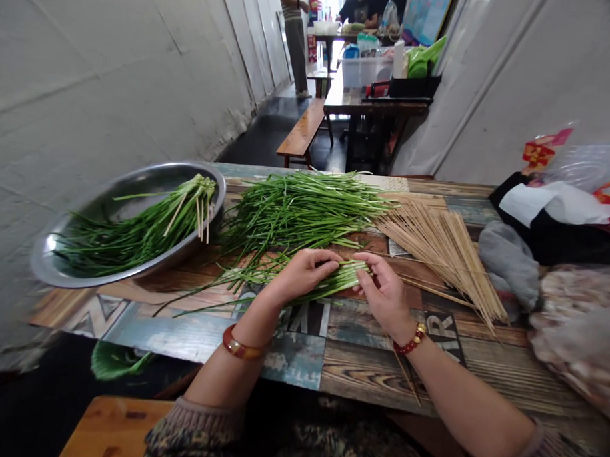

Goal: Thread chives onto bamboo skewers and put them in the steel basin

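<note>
My left hand (307, 274) is closed over a small bunch of garlic chives (344, 278) just above the table. My right hand (385, 292) pinches the pale stem ends of the same bunch, thumb against fingers. Thin bamboo skewers (407, 372) slant down below my right wrist; whether that hand holds them I cannot tell. Beyond both hands lies a large pile of loose chives (306, 205). A fan of bamboo skewers (454, 254) is spread to the right of the pile. On the left, skewered chives (149, 236) rest in a metal basin (44, 259), their stick ends over its rim.
The patchwork wooden table (360, 364) carries a grey plastic bag (508, 262) and a bag of pale pieces (576, 324) at right. A green basket (117, 360) sits below the left edge. Behind are a bench (303, 130), another table (374, 107) and two people.
</note>
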`<state>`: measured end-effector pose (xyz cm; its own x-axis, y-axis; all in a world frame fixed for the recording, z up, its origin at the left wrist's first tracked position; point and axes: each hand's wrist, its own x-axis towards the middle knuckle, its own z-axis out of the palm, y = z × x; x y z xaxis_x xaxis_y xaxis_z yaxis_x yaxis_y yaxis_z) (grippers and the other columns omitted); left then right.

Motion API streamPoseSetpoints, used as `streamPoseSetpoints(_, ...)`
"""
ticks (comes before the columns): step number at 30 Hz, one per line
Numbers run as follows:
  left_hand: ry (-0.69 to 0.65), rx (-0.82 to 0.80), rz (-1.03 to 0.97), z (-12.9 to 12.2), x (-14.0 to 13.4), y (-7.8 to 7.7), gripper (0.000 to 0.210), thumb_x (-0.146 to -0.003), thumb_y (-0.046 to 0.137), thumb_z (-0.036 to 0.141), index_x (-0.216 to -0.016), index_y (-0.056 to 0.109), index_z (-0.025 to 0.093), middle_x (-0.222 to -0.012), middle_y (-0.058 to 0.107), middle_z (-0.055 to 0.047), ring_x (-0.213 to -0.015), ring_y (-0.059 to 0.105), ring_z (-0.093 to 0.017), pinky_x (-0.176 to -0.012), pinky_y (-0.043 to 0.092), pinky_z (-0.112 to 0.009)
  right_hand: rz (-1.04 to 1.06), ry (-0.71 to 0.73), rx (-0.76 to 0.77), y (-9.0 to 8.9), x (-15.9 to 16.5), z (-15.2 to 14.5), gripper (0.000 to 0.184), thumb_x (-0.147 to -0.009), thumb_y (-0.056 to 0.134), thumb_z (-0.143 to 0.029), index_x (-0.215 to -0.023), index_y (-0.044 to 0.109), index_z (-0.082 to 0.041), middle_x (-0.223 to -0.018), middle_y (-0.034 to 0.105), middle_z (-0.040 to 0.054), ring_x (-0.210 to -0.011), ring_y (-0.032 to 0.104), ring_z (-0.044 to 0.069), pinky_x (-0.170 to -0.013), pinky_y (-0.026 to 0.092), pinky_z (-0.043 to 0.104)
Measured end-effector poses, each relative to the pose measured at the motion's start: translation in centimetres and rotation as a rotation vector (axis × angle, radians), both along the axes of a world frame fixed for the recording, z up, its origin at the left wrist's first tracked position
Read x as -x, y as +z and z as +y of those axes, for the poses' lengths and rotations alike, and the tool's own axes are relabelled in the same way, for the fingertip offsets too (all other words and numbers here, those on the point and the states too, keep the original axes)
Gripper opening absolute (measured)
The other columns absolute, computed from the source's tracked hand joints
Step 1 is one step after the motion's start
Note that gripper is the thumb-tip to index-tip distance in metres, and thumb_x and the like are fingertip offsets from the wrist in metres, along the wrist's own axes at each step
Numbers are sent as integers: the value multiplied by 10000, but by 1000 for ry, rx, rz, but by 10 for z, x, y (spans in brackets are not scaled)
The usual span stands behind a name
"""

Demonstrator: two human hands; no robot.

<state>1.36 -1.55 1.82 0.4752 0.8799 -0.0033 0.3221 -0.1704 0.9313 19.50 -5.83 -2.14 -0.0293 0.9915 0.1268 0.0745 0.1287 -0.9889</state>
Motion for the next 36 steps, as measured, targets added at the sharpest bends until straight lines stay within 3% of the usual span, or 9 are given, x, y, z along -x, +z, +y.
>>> streamPoseSetpoints(5, -19, 74, 2, 2, 5, 15, 221, -818, 578, 241, -923, 710, 98, -859, 721, -71, -760, 629, -141, -734, 490, -250, 57, 18, -23, 8, -3, -5, 266, -885, 551, -388, -1082, 561, -210, -830, 620, 4, -604, 600, 108, -554, 514, 238)
streamPoseSetpoints(9, -100, 88, 32, 5, 8, 43, 310, -809, 605, 255, -1073, 675, 108, -942, 722, -90, -818, 641, -144, -774, 492, -260, 89, 44, -58, 18, -6, -10, 250, -892, 545, -389, -1074, 561, -218, -813, 611, -3, -609, 586, 109, -563, 513, 240)
streamPoseSetpoints(12, -156, 28, 80, 5, 2, 64, 339, -844, 576, 314, -1115, 665, 129, -988, 718, -90, -861, 634, -151, -808, 481, -265, 108, 64, -74, 23, -9, -12, 259, -894, 542, -402, -1083, 560, -226, -850, 623, 4, -626, 594, 114, -584, 522, 251)
streamPoseSetpoints(15, -243, -62, 183, 4, -11, 72, 334, -855, 557, 374, -1016, 707, 122, -857, 706, -46, -765, 594, -138, -725, 455, -230, 100, 58, -115, 24, -11, -11, 274, -892, 542, -409, -1095, 563, -227, -884, 639, 15, -639, 604, 122, -597, 525, 262)
streamPoseSetpoints(18, -294, -138, 284, 3, -23, 66, 361, -863, 523, 408, -913, 710, 103, -698, 618, 6, -633, 496, -103, -600, 384, -200, 54, 11, -157, 21, -11, -7, 271, -894, 537, -390, -1098, 571, -215, -930, 652, 33, -647, 600, 125, -602, 515, 267)
streamPoseSetpoints(24, -145, -276, 540, -1, -29, 55, 355, -847, 504, 343, -595, 604, 113, -518, 432, 44, -523, 361, -74, -500, 238, -208, 59, -13, -158, 12, -3, -2, 266, -876, 548, -364, -1085, 578, -203, -966, 635, 48, -707, 587, 137, -627, 514, 280)
streamPoseSetpoints(28, -162, -258, 541, -4, -26, 55, 324, -852, 501, 341, -688, 660, 112, -565, 530, 26, -554, 429, -86, -518, 288, -198, 178, 90, 13, 8, 1, -4, 326, -870, 537, -418, -1116, 520, -204, -786, 587, -15, -523, 549, 99, -433, 441, 215)
streamPoseSetpoints(33, -250, -158, 348, -5, -19, 41, 399, -788, 628, 394, -1068, 647, 109, -939, 687, -49, -800, 569, -153, -730, 445, -235, 229, 10, 25, 4, 4, -4, 307, -840, 576, -425, -1039, 523, -196, -749, 540, -42, -499, 523, 70, -429, 430, 184)
streamPoseSetpoints(36, -196, -160, 359, -3, -16, 30, 324, -767, 648, 354, -969, 653, 100, -892, 675, -42, -778, 555, -150, -717, 441, -239, 235, 9, 34, 2, 5, -3, 315, -843, 573, -429, -1048, 516, -197, -730, 536, -45, -508, 521, 76, -429, 424, 184)
